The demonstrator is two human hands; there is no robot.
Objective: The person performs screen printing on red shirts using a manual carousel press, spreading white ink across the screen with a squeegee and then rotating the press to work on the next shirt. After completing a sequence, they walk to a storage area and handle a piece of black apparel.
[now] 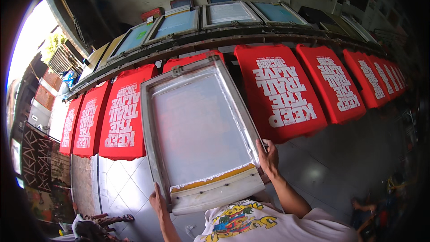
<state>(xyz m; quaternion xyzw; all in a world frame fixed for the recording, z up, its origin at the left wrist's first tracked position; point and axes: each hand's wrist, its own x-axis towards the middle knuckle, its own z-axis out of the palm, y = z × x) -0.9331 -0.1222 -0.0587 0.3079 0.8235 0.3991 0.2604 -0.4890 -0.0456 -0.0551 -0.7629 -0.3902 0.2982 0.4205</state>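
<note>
- Left hand (pixel 157 201) — fingers closed on the near-left corner of the screen-printing frame (pixel 201 130), beside the squeegee (pixel 219 192) lying across its near end.
- Right hand (pixel 268 157) — fingers wrapped over the frame's right rail.
- The frame lies tilted over a red T-shirt (pixel 190 59) mid-row, its far edge hinged at the long rail (pixel 224 38).
- Step judged: positioning the screen on its shirt; the next move calls for seating it flat and square.
- Neighbouring red printed shirts (pixel 280 89) carry white lettering.
</note>
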